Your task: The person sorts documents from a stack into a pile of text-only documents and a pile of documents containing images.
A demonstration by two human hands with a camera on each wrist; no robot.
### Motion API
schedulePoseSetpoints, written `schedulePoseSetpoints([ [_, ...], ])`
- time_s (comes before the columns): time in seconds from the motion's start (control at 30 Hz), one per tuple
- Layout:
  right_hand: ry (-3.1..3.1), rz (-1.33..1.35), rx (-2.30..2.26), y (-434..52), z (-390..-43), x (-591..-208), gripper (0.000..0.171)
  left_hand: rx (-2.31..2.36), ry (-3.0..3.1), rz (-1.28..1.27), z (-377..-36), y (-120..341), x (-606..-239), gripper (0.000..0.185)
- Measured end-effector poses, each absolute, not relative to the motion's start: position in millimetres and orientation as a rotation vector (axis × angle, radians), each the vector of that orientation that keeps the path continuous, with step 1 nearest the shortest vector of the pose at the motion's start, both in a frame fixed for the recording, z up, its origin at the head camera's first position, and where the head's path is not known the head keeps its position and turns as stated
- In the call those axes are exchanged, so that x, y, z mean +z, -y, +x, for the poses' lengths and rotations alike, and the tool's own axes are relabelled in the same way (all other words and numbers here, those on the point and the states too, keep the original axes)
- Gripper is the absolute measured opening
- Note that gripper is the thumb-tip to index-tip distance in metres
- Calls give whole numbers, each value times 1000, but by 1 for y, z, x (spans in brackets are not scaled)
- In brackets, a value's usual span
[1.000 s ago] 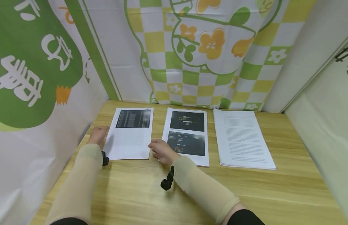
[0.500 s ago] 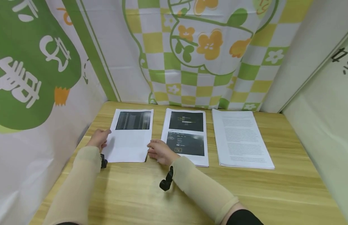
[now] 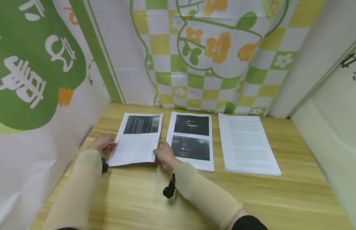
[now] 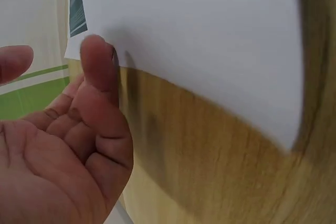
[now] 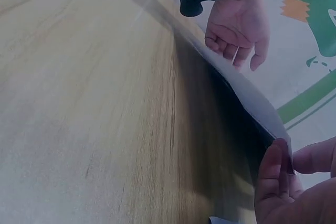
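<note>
The leftmost paper [image 3: 134,147], with a dark printed picture at its top, is tilted, its right side raised off the table. Along that raised edge my right hand [image 3: 166,156] pinches it between thumb and fingers; the right wrist view shows the paper's edge between my fingers [image 5: 273,166]. At the opposite side is my left hand [image 3: 102,143], its fingers loosely bent at the paper's left edge. In the left wrist view a finger [image 4: 98,61] lies against or very near that edge, with the thumb [image 4: 14,62] standing apart. Whether it is one sheet or several is unclear.
Beside it lies a middle stack of papers [image 3: 190,135] with two dark pictures. Further right is a thicker stack of text pages [image 3: 249,143]. All rest on a wooden table [image 3: 137,198], with a patterned curtain [image 3: 195,83] behind and white walls at both sides.
The leftmost paper has shifted right and its right side has risen. My right hand has closed on its edge. My left hand has moved slightly down, its fingers now at the left edge.
</note>
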State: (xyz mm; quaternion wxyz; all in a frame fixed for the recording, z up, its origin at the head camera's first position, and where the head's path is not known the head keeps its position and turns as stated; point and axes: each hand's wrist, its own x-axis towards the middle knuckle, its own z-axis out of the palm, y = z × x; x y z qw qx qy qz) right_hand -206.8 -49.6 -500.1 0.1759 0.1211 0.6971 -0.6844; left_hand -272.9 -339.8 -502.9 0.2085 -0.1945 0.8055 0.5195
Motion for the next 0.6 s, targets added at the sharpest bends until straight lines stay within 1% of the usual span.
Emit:
schedulePoseSetpoints([
  [0.27,-1973,318,-1948,44,-205,-500,71,1598,-2109,-524,-264,340,-497,39],
  [0.43,-1946,302,-1928,42,-203,-502,72,1609,-2075,-496,-264,338,-499,28],
  [0.53,-1953,284,-1907,40,-202,-503,70,1598,-2067,-466,-266,337,-503,29],
  [0.6,-1969,241,-1866,38,-200,-504,68,1565,-2096,-445,-266,338,-505,40],
])
